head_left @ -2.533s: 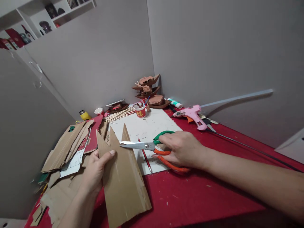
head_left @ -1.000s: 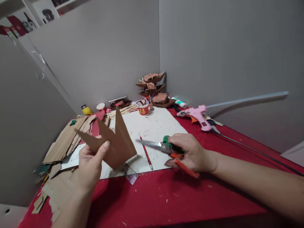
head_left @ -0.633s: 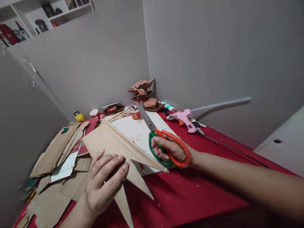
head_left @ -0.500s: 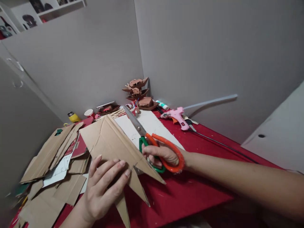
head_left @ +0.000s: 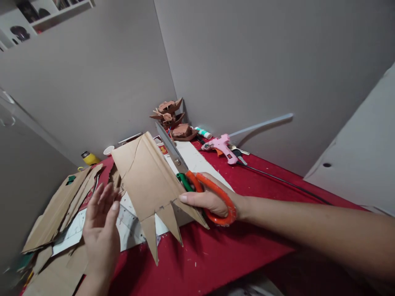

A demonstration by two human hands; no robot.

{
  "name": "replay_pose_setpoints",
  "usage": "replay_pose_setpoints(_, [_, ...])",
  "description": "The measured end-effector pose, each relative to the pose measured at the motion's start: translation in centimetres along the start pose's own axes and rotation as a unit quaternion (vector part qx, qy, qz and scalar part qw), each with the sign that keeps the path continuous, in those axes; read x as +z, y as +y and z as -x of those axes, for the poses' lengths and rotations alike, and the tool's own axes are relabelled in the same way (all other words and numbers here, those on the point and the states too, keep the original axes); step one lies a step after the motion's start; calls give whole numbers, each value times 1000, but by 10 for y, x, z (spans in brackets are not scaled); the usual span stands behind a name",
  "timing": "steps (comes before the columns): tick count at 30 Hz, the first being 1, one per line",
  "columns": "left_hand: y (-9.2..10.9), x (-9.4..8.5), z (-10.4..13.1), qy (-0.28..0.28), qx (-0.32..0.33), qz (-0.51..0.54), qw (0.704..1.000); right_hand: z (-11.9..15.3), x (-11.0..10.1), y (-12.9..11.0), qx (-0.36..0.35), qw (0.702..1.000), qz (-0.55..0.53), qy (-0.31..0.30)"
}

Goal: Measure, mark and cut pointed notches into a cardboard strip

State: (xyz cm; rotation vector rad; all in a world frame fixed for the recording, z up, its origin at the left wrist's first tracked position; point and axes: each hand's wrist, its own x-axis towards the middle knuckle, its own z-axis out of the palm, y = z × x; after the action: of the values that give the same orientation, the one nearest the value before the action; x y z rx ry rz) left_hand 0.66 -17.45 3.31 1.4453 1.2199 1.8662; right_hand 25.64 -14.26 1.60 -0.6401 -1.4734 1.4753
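My right hand (head_left: 212, 199) holds a pair of scissors (head_left: 177, 158) with green and orange handles, its blades pointing up and away. The same hand pinches the right edge of a cardboard piece (head_left: 148, 176) under its thumb. Three long pointed spikes are cut along the lower edge of that piece, and a crease runs near its far left corner. To the left of the cardboard, my left hand (head_left: 101, 230) is raised with palm turned up, fingers apart and nothing in it. My right fingers behind the cardboard are partly hidden.
Cardboard scraps (head_left: 58, 209) are heaped at the left. White paper (head_left: 197, 160) lies on the red table (head_left: 216, 255). A pink glue gun (head_left: 224, 148) with a cord rests at the right. Brown cardboard models (head_left: 169, 115), a glue stick (head_left: 203, 132) and a yellow container (head_left: 90, 158) stand at the back.
My left hand has let go of the cardboard and moved left, turning palm up. My right thumb now grips the cardboard along with the scissors. The view has shifted slightly right.
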Motion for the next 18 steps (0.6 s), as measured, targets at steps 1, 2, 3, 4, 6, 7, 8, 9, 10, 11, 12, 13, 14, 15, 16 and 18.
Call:
replay_pose_setpoints(1, [1, 0, -2, -16, -69, 54, 996, 1, 0, -1, 3, 1000, 9, 0])
replay_pose_setpoints(2, [2, 1, -2, -46, -133, 98, 985, 1, -1, -1, 6, 1000, 17, -4])
replay_pose_setpoints(3, [4, 2, 0, -82, -189, 132, 970, 2, 0, -2, 9, 1000, 28, -6])
replay_pose_setpoints(4, [6, 3, 2, -119, -234, 153, 953, 2, 0, -2, 14, 999, 37, -10])
replay_pose_setpoints(6, [9, 8, 12, -171, -290, 165, 927, 3, 1, -1, 26, 999, 33, -21])
replay_pose_setpoints(7, [11, 10, 17, -180, -312, 160, 919, 3, 3, 0, 33, 999, 24, -27])
replay_pose_setpoints(8, [12, 14, 22, -185, -329, 153, 913, 3, 4, 1, 40, 999, 14, -34])
replay_pose_setpoints(9, [13, 17, 26, -189, -343, 145, 909, 4, 6, 1, 46, 998, 6, -39])
replay_pose_setpoints(10, [14, 20, 29, -193, -351, 140, 906, 4, 7, 2, 50, 998, 1, -43])
replay_pose_setpoints(11, [13, 22, 31, -197, -355, 137, 904, 5, 9, 3, 53, 997, -4, -46])
replay_pose_setpoints(12, [13, 23, 32, -200, -356, 136, 902, 5, 10, 4, 57, 997, -9, -49])
replay_pose_setpoints(13, [11, 24, 32, -203, -356, 135, 902, 6, 11, 5, 60, 997, -15, -52])
replay_pose_setpoints(14, [10, 24, 32, -204, -356, 135, 902, 6, 12, 5, 62, 996, -19, -55])
replay_pose_setpoints(15, [8, 24, 32, -205, -357, 133, 902, 6, 12, 6, 64, 996, -22, -57])
replay_pose_setpoints(16, [6, 23, 31, -204, -360, 132, 901, 6, 12, 7, 65, 996, -23, -59])
replay_pose_setpoints(18, [3, 21, 31, -203, -370, 132, 897, 6, 12, 9, 67, 995, -21, -64])
